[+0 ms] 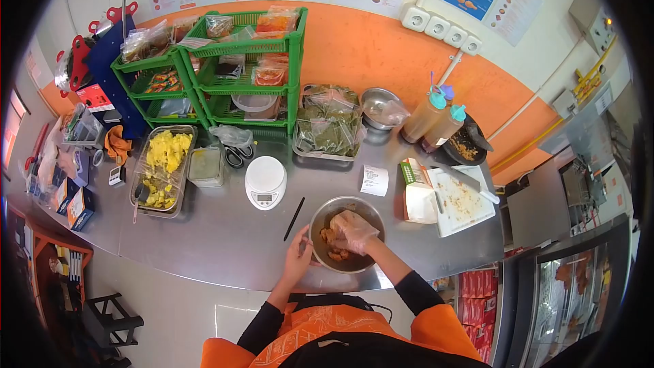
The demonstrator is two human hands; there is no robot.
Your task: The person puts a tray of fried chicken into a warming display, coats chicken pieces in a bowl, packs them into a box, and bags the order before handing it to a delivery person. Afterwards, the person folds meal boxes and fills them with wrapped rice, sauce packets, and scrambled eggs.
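While my left hand [298, 253] curls loosely by the steel bowl [352, 203], gripping its rim or not I can't tell, my gloved right hand [355, 232] is in the meaty chunks [337, 255] inside, grip hidden. Probably soft and slippery, so scoop underneath; bowl's likely light, brace it.

- The desk [225, 245] is smooth, shiny metal.
- The big bowl [354, 264] is shiny metal too.
- The food [332, 238] in the bowl looks wet and lumpy.
- The glove [357, 230] is thin, see-through plastic, all crinkly.
- The scale [266, 176] is smooth plastic.
- The basket rack [240, 47] is hard plastic.
- The slip [374, 180] is flat, thin paper.
- The cutting board [466, 218] looks like smooth plastic, with rough crumbs on it.
- The knife blade [464, 178] is flat metal.
- The orange sleeve [443, 330] is matt cloth.
- The floor [174, 300] is smooth and a bit shiny.
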